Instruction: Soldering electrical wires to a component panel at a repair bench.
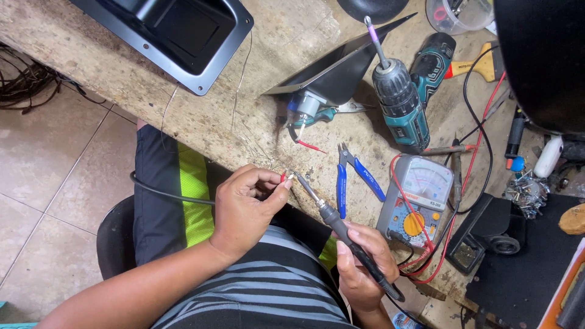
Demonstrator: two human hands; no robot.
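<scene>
At the table [201,116] edge: left hand [247,204] pinching a red wire end [285,177], right hand [359,268] gripping a soldering iron [341,234], tip touching that wire; joint apparently being soldered, next needing a steady tip; blue cutters [356,176] and multimeter [417,198] beside.

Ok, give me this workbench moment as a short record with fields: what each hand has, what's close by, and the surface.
Left hand: pinches a thin red wire end at the bench edge
Right hand: grips a soldering iron, tip at the wire end
Nearby tools: blue-handled cutters, analog multimeter with red leads, teal cordless drill
Also on bench: black metal tray, top left
Surface: worn wooden workbench
Posture: seated, bench edge over the lap
</scene>
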